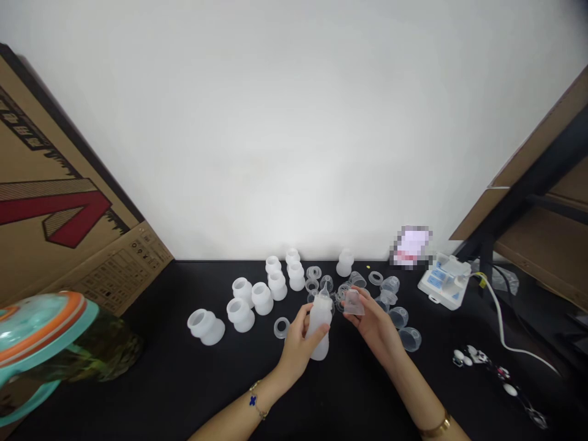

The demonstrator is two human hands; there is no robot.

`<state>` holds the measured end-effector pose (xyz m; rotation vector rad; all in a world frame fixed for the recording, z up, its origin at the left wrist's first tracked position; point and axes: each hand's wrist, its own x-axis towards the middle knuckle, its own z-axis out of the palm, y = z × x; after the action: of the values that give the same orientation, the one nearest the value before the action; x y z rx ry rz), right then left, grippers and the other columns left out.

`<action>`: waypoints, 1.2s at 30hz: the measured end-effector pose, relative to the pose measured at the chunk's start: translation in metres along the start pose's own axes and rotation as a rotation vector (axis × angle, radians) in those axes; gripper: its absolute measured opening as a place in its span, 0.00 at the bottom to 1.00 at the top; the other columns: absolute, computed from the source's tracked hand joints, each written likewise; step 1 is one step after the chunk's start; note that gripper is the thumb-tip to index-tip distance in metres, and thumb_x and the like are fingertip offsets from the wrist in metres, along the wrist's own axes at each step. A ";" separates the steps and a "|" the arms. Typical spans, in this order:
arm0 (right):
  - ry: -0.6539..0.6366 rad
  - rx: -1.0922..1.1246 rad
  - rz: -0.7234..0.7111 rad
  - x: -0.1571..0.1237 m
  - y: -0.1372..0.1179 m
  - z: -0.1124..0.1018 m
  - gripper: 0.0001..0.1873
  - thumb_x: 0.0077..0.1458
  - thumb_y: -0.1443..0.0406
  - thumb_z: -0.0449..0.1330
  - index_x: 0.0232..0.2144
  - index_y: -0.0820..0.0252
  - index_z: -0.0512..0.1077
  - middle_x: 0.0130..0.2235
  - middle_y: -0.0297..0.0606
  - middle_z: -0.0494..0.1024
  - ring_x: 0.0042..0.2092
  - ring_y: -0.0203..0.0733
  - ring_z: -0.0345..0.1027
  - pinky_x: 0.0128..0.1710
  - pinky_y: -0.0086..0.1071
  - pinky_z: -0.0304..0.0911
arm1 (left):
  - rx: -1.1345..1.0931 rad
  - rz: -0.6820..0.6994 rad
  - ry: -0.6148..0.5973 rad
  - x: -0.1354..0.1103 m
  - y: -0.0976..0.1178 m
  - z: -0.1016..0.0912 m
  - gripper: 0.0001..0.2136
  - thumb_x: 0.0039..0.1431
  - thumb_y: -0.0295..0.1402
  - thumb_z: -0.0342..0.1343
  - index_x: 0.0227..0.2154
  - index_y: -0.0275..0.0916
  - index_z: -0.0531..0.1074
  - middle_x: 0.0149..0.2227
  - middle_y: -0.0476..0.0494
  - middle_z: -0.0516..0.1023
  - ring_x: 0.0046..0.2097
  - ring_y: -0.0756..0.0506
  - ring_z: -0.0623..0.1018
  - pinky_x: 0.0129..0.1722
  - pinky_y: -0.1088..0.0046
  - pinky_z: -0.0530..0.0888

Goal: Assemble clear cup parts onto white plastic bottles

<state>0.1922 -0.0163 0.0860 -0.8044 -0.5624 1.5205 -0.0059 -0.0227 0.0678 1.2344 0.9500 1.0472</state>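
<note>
My left hand (296, 346) grips a frosted white plastic bottle (320, 337) around its body, holding it upright above the black table (151, 392). A narrow clear tip rises from the bottle's top. My right hand (374, 324) pinches a clear plastic cone-shaped piece (353, 303) between fingers and thumb, close to the bottle's upper end and apart from it. Behind the hands lie several clear plastic rings (313, 273) and cups (397, 317). Several frosted white silicone sleeves (261, 298) stand to the left.
A large printed cardboard box (59, 184) leans at the left, and a teal and orange lidded object (41, 331) sits at the lower left. To the right are a white electronic unit (444, 282) with a white cable (505, 337), small white parts on a dark cord (473, 356), and a pixelated item (411, 247).
</note>
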 end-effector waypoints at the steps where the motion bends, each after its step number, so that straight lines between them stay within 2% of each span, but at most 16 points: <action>1: 0.000 0.013 0.014 0.001 0.000 0.000 0.15 0.55 0.59 0.66 0.46 0.52 0.77 0.46 0.37 0.79 0.45 0.46 0.73 0.42 0.37 0.71 | 0.003 -0.002 0.001 0.000 0.000 0.000 0.23 0.57 0.45 0.62 0.51 0.39 0.65 0.38 0.43 0.81 0.41 0.41 0.79 0.41 0.68 0.72; 9: 0.008 -0.001 -0.029 0.000 0.000 0.001 0.12 0.54 0.62 0.68 0.43 0.51 0.78 0.45 0.35 0.78 0.46 0.44 0.72 0.44 0.37 0.70 | 0.011 -0.006 0.010 -0.001 0.002 0.000 0.23 0.57 0.45 0.62 0.51 0.39 0.65 0.38 0.44 0.81 0.42 0.40 0.79 0.42 0.67 0.72; 14: 0.018 0.002 -0.009 0.002 0.001 0.001 0.13 0.53 0.58 0.68 0.42 0.49 0.77 0.45 0.36 0.78 0.45 0.47 0.73 0.44 0.41 0.71 | 0.024 -0.009 0.014 0.000 0.002 0.000 0.24 0.56 0.46 0.62 0.50 0.39 0.66 0.36 0.44 0.81 0.40 0.41 0.79 0.39 0.68 0.72; 21: 0.060 -0.013 -0.076 -0.001 0.000 0.003 0.17 0.54 0.57 0.68 0.46 0.48 0.76 0.44 0.35 0.78 0.47 0.47 0.72 0.47 0.42 0.71 | 0.059 0.019 0.007 0.000 0.000 -0.001 0.23 0.57 0.45 0.62 0.51 0.39 0.67 0.36 0.45 0.81 0.39 0.42 0.79 0.39 0.70 0.72; 27: 0.124 0.022 -0.131 0.001 0.000 0.003 0.18 0.55 0.57 0.68 0.47 0.50 0.75 0.41 0.34 0.79 0.46 0.46 0.74 0.52 0.44 0.69 | 0.269 0.077 -0.032 -0.001 0.003 -0.001 0.26 0.51 0.43 0.67 0.51 0.40 0.71 0.32 0.48 0.79 0.33 0.44 0.76 0.32 0.73 0.68; 32: 0.191 0.038 -0.249 0.004 0.001 0.000 0.12 0.52 0.58 0.70 0.40 0.48 0.76 0.40 0.31 0.79 0.47 0.46 0.74 0.56 0.43 0.66 | 0.390 0.085 -0.063 -0.004 0.002 0.000 0.26 0.48 0.43 0.68 0.51 0.42 0.73 0.34 0.47 0.81 0.35 0.42 0.77 0.34 0.72 0.69; 36: 0.181 -0.004 -0.286 0.002 0.000 0.000 0.11 0.52 0.58 0.69 0.39 0.47 0.76 0.42 0.31 0.78 0.47 0.44 0.73 0.55 0.43 0.67 | 0.398 0.071 -0.079 -0.004 0.002 0.000 0.26 0.48 0.43 0.68 0.51 0.43 0.74 0.34 0.46 0.81 0.35 0.42 0.78 0.34 0.71 0.70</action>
<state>0.1916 -0.0143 0.0856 -0.8176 -0.5212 1.1721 -0.0073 -0.0267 0.0700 1.6345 1.0930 0.8808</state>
